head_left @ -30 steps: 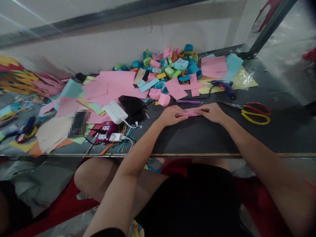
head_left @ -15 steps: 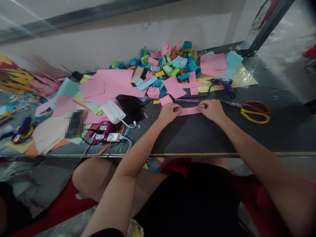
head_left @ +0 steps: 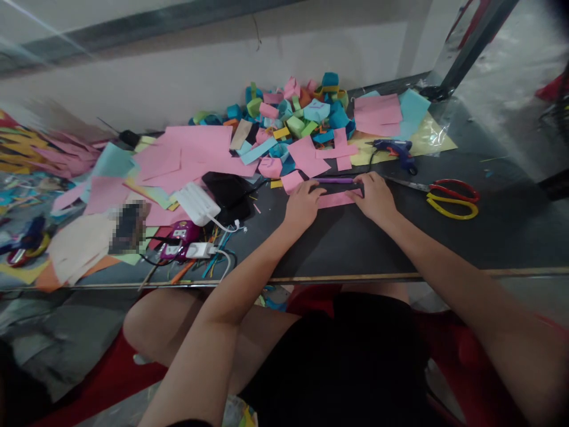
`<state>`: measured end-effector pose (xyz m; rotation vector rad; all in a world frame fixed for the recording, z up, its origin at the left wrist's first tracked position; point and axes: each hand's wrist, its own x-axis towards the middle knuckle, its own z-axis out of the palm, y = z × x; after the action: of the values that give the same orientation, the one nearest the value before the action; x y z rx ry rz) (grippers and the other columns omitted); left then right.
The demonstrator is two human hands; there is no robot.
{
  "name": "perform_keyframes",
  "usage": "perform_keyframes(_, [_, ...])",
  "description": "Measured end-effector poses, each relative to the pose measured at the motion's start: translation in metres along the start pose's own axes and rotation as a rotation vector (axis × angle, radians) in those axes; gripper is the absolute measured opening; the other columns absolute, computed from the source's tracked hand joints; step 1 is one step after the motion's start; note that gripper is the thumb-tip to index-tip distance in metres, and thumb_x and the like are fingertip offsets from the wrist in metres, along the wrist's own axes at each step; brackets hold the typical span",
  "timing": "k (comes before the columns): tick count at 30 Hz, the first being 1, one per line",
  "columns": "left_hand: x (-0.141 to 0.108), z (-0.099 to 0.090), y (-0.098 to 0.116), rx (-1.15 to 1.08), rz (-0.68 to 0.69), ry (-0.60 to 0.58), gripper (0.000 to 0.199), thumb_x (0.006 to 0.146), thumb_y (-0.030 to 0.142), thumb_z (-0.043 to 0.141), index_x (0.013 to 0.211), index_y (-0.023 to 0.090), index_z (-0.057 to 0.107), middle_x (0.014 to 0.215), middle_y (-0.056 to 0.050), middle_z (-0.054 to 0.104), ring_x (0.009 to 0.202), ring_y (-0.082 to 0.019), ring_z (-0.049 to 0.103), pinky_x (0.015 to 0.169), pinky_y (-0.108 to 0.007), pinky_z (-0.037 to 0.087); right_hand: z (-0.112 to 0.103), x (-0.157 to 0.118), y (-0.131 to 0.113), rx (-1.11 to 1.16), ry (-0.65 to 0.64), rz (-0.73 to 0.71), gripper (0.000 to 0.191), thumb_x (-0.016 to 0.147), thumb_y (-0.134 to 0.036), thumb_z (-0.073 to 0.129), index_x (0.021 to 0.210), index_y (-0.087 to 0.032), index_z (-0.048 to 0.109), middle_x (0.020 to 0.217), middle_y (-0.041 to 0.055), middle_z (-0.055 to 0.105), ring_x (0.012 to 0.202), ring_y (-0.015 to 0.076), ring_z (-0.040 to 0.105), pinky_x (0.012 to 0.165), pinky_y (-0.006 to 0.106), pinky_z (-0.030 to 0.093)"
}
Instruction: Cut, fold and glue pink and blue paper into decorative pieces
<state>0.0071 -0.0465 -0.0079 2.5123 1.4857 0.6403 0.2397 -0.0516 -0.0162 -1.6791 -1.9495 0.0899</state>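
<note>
A narrow pink paper strip (head_left: pixel 335 200) lies on the dark tabletop between my hands. My left hand (head_left: pixel 303 206) is closed at the strip's left end, fingers bent onto the paper. At the right end, my right hand (head_left: pixel 377 198) grips the paper, its thumb along the strip and its fingers curled over a dark gap. The fingertips partly cover both ends. Just behind the strip is a purple pen (head_left: pixel 331 180), close to the right fingertips. Scissors (head_left: pixel 452 197) with one red and one yellow handle lie to the right.
A blue glue gun (head_left: pixel 395 150) rests on yellow paper behind the scissors. Folded paper pieces (head_left: pixel 293 118) are heaped by the wall. Pink sheets (head_left: pixel 200 148), a white power bank (head_left: pixel 197 203), a purple power strip (head_left: pixel 181 237) and cables cover the left side.
My fingers have shifted on the strip, from pinching its ends to lying lower and flatter over it. The whole view has moved slightly, so objects appear farther left.
</note>
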Motion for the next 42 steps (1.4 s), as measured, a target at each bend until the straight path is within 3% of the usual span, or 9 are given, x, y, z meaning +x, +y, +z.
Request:
perform_keyframes(4, [-0.012, 0.002, 0.008, 0.043, 0.156, -0.204, 0.049, 0.103, 0.01, 0.034, 0.143, 0.013, 0.062, 0.156, -0.015, 0.058, 0.146, -0.025, 0.055, 0.123, -0.046, 0.044, -0.001, -0.003, -0.007, -0.076, -0.035, -0.028, 0.046, 0.104, -0.054, 0.049, 0.124, -0.016, 0.066, 0.124, 0.0204, 0.063, 0.118, 0.0368, 0.061, 0.095, 0.052, 0.056])
perform_keyframes(10, [-0.046, -0.017, 0.006, 0.081, 0.147, -0.338, 0.077, 0.105, 0.062, 0.037, 0.166, 0.017, 0.028, 0.174, -0.012, 0.027, 0.163, -0.028, 0.028, 0.133, -0.051, 0.025, 0.0, -0.003, -0.005, -0.111, -0.007, -0.059, 0.052, 0.104, -0.058, 0.043, 0.123, -0.016, 0.067, 0.122, 0.0218, 0.063, 0.114, 0.0377, 0.06, 0.09, 0.054, 0.057])
perform_keyframes(18, [-0.069, -0.037, -0.003, 0.065, 0.274, -0.381, 0.069, 0.108, 0.06, 0.026, 0.166, 0.024, 0.029, 0.171, -0.007, 0.036, 0.161, -0.021, 0.033, 0.133, -0.044, 0.028, -0.004, -0.002, -0.01, -0.172, -0.046, -0.051, 0.049, 0.106, -0.052, 0.041, 0.114, -0.015, 0.073, 0.118, 0.0222, 0.068, 0.112, 0.0383, 0.062, 0.084, 0.052, 0.057])
perform_keyframes(21, [-0.07, -0.037, -0.003, 0.072, 0.269, -0.38, 0.066, 0.108, 0.058, 0.028, 0.165, 0.026, 0.032, 0.17, -0.007, 0.038, 0.16, -0.021, 0.035, 0.131, -0.044, 0.031, -0.009, -0.002, -0.012, -0.187, -0.027, -0.086, 0.041, 0.107, -0.038, 0.043, 0.116, -0.014, 0.074, 0.121, 0.0221, 0.071, 0.115, 0.0389, 0.064, 0.093, 0.056, 0.054])
perform_keyframes(24, [-0.069, -0.036, -0.001, 0.081, 0.262, -0.374, 0.065, 0.109, 0.057, 0.027, 0.164, 0.023, 0.034, 0.17, -0.007, 0.037, 0.159, -0.022, 0.036, 0.131, -0.046, 0.033, -0.011, -0.007, -0.021, -0.132, -0.086, -0.286, 0.042, 0.107, -0.026, 0.039, 0.128, -0.013, 0.073, 0.135, 0.0189, 0.071, 0.131, 0.0359, 0.062, 0.111, 0.057, 0.047])
perform_keyframes(27, [-0.07, -0.034, 0.002, 0.108, 0.256, -0.363, 0.069, 0.108, 0.058, 0.029, 0.16, 0.015, 0.041, 0.168, -0.013, 0.041, 0.158, -0.024, 0.038, 0.131, -0.046, 0.032, -0.009, -0.023, -0.037, -0.016, -0.295, -0.608, 0.05, 0.107, -0.032, 0.041, 0.15, -0.015, 0.059, 0.156, 0.0125, 0.059, 0.149, 0.0288, 0.05, 0.123, 0.049, 0.042])
perform_keyframes(30, [-0.07, -0.033, 0.005, 0.129, 0.232, -0.364, 0.07, 0.107, 0.059, 0.035, 0.154, 0.01, 0.049, 0.163, -0.017, 0.047, 0.157, -0.025, 0.041, 0.132, -0.045, 0.032, -0.007, -0.04, -0.046, 0.036, -0.427, -0.681, 0.062, 0.107, -0.043, 0.041, 0.162, -0.014, 0.043, 0.165, 0.0126, 0.045, 0.154, 0.0263, 0.045, 0.127, 0.047, 0.038])
perform_keyframes(36, [-0.071, -0.031, 0.006, 0.104, 0.224, -0.375, 0.068, 0.108, 0.055, 0.037, 0.164, 0.017, 0.035, 0.17, -0.009, 0.037, 0.16, -0.023, 0.034, 0.133, -0.045, 0.029, -0.027, -0.041, -0.002, -0.032, -0.464, -0.483, 0.064, 0.107, -0.05, 0.038, 0.162, -0.019, 0.044, 0.165, 0.0121, 0.045, 0.154, 0.0282, 0.044, 0.127, 0.051, 0.039])
perform_keyframes(42, [-0.07, -0.035, 0.005, 0.076, 0.222, -0.354, 0.062, 0.108, 0.051, 0.04, 0.162, 0.022, 0.038, 0.169, -0.008, 0.039, 0.158, -0.023, 0.038, 0.131, -0.045, 0.032, -0.056, -0.032, 0.044, -0.19, -0.437, -0.384, 0.066, 0.104, -0.055, 0.043, 0.159, -0.019, 0.049, 0.16, 0.0137, 0.051, 0.148, 0.0331, 0.052, 0.126, 0.061, 0.035])
